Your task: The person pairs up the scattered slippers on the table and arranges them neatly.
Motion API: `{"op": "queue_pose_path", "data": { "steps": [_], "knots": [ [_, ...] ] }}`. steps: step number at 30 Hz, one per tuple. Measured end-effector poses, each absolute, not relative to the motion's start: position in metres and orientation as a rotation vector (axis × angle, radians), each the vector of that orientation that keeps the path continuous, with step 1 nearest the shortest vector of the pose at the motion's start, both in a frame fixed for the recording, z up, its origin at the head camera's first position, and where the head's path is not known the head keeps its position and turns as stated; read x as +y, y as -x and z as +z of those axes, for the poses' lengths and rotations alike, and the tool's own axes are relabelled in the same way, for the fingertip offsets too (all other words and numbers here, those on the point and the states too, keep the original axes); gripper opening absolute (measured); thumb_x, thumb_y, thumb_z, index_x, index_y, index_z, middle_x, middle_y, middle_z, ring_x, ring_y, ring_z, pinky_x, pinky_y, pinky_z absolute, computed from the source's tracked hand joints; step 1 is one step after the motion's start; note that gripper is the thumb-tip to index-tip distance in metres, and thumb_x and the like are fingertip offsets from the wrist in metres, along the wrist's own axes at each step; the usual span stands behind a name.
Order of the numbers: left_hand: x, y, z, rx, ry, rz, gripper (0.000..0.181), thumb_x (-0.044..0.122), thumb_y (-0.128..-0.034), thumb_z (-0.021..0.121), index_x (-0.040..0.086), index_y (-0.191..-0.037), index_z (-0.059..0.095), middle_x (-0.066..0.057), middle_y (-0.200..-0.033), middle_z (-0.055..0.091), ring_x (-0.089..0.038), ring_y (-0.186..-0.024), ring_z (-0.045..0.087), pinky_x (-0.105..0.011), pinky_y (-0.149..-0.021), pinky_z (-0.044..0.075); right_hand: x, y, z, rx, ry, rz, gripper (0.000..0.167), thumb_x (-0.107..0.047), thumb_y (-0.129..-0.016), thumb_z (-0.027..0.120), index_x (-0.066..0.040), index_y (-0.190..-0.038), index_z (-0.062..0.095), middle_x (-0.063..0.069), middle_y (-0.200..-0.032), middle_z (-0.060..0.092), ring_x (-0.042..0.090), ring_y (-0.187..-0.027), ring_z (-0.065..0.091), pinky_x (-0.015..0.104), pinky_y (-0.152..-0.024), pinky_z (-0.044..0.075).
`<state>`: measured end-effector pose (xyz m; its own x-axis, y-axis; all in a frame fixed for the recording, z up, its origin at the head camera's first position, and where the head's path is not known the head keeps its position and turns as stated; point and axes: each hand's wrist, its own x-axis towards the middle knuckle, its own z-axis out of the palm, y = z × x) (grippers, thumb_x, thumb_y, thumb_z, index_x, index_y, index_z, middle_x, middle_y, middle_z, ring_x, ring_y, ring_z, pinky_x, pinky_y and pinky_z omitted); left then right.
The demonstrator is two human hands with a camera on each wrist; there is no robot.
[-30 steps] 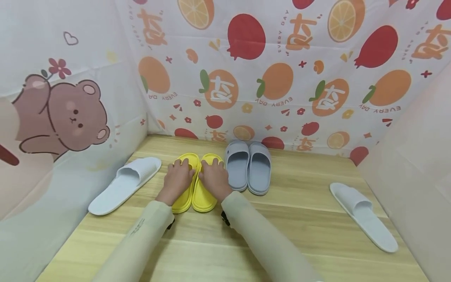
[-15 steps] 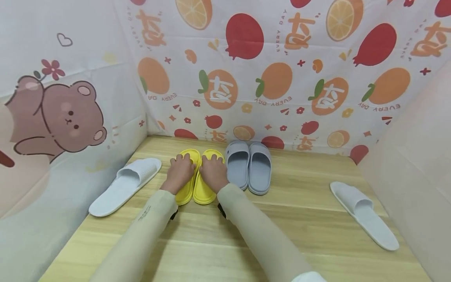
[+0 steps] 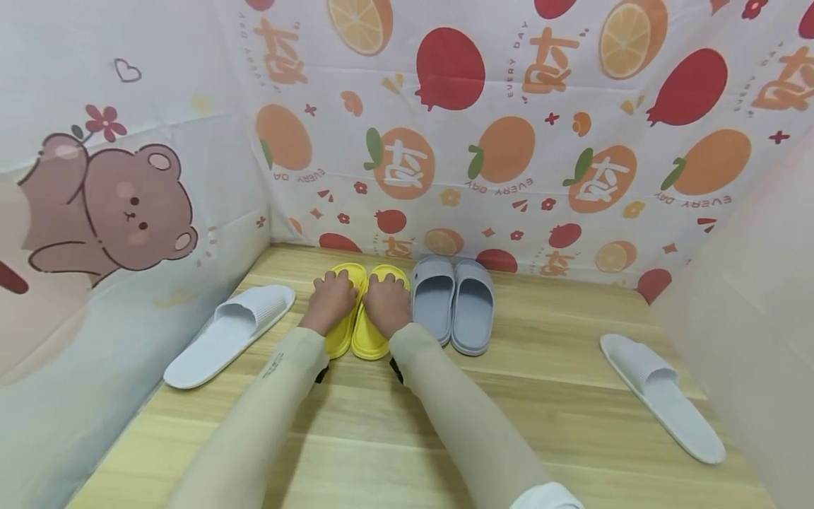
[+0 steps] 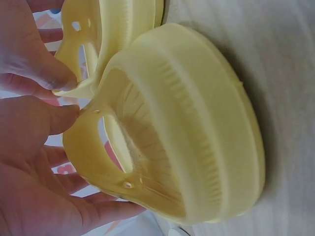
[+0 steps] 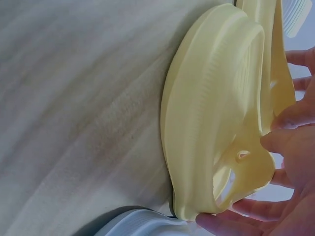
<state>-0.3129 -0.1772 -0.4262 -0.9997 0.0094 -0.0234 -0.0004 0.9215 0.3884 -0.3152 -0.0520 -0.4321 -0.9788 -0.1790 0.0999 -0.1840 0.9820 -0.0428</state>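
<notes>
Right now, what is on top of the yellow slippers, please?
The left hand and the right hand grip the yellow slippers by their straps. In the head view, they cover most of the straps; the wrist views show more.

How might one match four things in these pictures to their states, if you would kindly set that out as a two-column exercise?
Things:
1. yellow slippers
2. grey slippers
3. left white slipper
4. bear

States:
A. side by side, unheld
B. a flat brown print
C. gripped by the left hand and right hand
D. single, lying at a slant

Pairs: 1-C, 2-A, 3-D, 4-B
</notes>
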Motion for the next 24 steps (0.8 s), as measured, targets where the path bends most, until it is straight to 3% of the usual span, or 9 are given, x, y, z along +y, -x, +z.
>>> {"op": "queue_pose_path", "data": {
  "steps": [12, 24],
  "knots": [
    [-0.175, 0.329, -0.424, 3.043, 0.063, 0.624, 0.046, 0.022, -0.1061, 0.044, -0.006, -0.142, 0.040, -0.033, -0.139, 0.040, -0.055, -0.126, 0.038, -0.066, -0.092, 0.047, -0.059, 0.330, -0.432, -2.966, -0.255, 0.072, 0.035, -0.036, -0.105, 0.048, -0.013, -0.126, 0.064, 0.012, -0.109, 0.067, 0.028, -0.095, 0.065, 0.042, -0.073, 0.058],
    [-0.170, 0.352, -0.430, 3.031, 0.085, 0.674, 0.047, 0.022, -0.1058, 0.043, -0.005, -0.144, 0.038, -0.035, -0.144, 0.036, -0.059, -0.132, 0.033, -0.076, -0.098, 0.037, -0.055, 0.341, -0.429, -2.987, -0.237, 0.034, 0.038, -0.037, -0.105, 0.048, -0.009, -0.123, 0.065, 0.011, -0.108, 0.067, 0.026, -0.096, 0.065, 0.040, -0.075, 0.057]
  ]
}}
